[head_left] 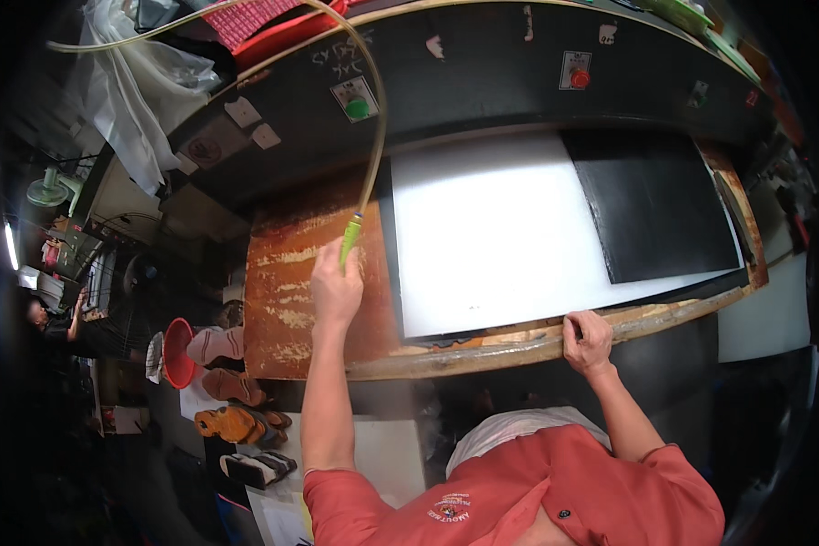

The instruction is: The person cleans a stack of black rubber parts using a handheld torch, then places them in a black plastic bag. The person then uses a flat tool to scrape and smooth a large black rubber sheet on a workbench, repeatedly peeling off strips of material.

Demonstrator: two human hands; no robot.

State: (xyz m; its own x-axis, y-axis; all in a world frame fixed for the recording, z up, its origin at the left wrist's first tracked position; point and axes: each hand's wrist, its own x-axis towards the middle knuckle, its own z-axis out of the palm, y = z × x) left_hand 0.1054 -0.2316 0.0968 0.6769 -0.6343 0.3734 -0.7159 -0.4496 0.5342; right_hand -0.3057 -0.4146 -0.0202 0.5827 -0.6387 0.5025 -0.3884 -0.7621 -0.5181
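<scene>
My left hand (337, 289) is closed round a slim green hose nozzle (350, 238), held over the brown worn board at the left of the bench. From the nozzle a thin yellowish hose (379, 118) arcs up and away over the back panel. My right hand (589, 340) rests curled at the bench's wooden front rim (482, 355), by the near edge of a white sheet (491, 237); whether its fingers pinch anything is hidden. Over the white sheet's right part lies a black sheet (655, 205).
The dark back panel carries a green button (358, 107) and a red button (580, 78). Plastic bags (127, 109) hang at the far left. Left of the bench are a red basin (179, 353), gloves (237, 423) and a fan (50, 188); a person (59, 318) is farther off.
</scene>
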